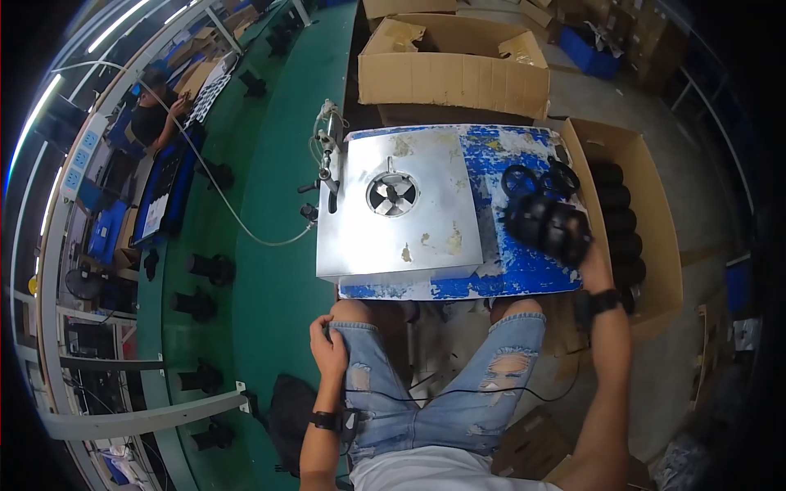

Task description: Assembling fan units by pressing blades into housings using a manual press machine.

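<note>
The black round part (pixel 547 229) sat at the 3 o'clock edge of the blue-and-white worn surface (pixel 508 274), held in the right hand (pixel 583 254). The fingers were closed around the part. Two black rings (pixel 540 178) lay on the surface just beyond it, toward 1 o'clock. A metal plate (pixel 401 229) with a round fixture opening (pixel 392 194) occupied the centre of the surface, at 9 o'clock from the part. An open carton (pixel 655 245) holding a column of similar black parts (pixel 618 221) stood at 3 o'clock, just beside the surface. The left hand (pixel 329 348) rested on the left knee of the denim shorts, fingers curled, gripping nothing. Judged risk: the part was held near the surface edge, so a loosened grip could drop it into the gap beside the carton. A sweep toward the fixture could knock the loose rings off.
</note>
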Demonstrator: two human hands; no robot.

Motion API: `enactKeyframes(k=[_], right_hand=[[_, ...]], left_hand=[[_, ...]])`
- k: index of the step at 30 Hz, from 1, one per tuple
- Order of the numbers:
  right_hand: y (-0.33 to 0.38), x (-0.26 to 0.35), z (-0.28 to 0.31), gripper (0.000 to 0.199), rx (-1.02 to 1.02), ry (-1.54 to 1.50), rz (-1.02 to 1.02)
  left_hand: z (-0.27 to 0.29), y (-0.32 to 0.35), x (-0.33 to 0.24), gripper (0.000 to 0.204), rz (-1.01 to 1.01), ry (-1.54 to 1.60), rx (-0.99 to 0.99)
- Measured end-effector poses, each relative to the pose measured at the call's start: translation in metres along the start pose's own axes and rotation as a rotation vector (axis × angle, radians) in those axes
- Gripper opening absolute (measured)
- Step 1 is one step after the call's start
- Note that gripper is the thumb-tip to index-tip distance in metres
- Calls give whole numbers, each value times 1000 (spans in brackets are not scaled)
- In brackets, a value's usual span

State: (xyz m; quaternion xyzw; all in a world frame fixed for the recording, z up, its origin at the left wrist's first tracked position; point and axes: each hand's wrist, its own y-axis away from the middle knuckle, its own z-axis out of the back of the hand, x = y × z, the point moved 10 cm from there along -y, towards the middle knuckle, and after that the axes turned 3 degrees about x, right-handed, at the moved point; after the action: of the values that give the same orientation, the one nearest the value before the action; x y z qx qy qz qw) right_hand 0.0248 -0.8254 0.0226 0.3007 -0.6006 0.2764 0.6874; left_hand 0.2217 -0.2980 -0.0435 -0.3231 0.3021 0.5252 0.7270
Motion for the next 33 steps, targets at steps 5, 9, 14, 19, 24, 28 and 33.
enactKeyframes(k=[5,9,14,19,24,28,33], right_hand=[[-40,-28,-43,33,19,-278,-248],[-75,-82,-20,35,8,-27,-336],[-61,-113,-3,54,-171,309,-413],[-59,-126,22,62,-339,175,-370],[-42,-104,36,56,-451,111,-118],[5,-118,42,50,-407,318,-2],[59,-120,6,47,-195,581,97]], left_hand=[[4,5,-4,28,-1,-14,-2],[4,-1,3,28,1,10,-2],[7,-1,4,28,-7,21,0],[2,-1,4,29,-13,20,16],[1,3,2,29,-12,-5,35],[-2,9,-54,29,-254,-281,2],[-120,61,-180,42,-663,-11,573]])
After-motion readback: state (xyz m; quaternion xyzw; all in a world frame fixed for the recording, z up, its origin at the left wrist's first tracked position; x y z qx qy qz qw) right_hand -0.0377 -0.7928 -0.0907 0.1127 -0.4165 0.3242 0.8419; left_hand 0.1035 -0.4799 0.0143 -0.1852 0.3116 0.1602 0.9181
